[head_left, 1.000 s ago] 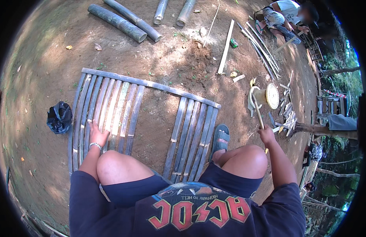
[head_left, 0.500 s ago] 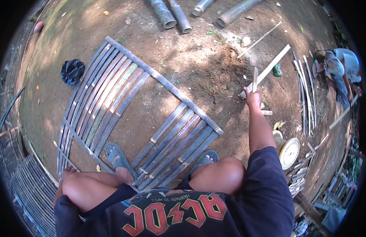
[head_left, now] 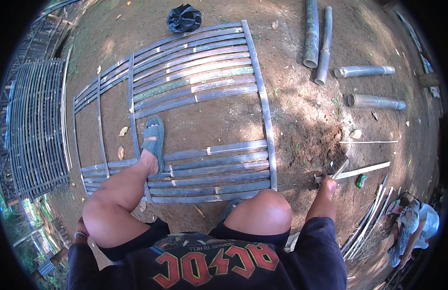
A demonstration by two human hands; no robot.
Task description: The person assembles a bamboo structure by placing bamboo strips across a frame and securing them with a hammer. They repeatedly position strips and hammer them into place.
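Note:
My right hand [head_left: 328, 184] is closed round the wooden handle of a tool [head_left: 339, 170], out to the right. Its metal end points away from me; whether it is a blade or a hammer head I cannot tell. Just beyond lies a pale bamboo strip [head_left: 366, 170] on the dirt. My left hand [head_left: 81, 226], a bracelet at its wrist, is beside my left knee with its fingers mostly hidden. Before me a slatted bamboo panel [head_left: 266, 113] lies flat, slats in two groups with a gap between. My left sandalled foot [head_left: 154, 142] stands over its nearer slats.
Bamboo poles [head_left: 312, 38] lie at the far right. A black plastic bag [head_left: 184, 18] sits past the panel. Near the tool are a green tape measure [head_left: 361, 181] and thin strips [head_left: 369, 222]. Another person [head_left: 412, 227] crouches at the right. A slatted bamboo rack [head_left: 38, 128] stands left.
My view has swung to the right, so the panel appears turned and more of it shows. My left foot has stepped forward over the slats. The tool stays in my right hand, now tilted.

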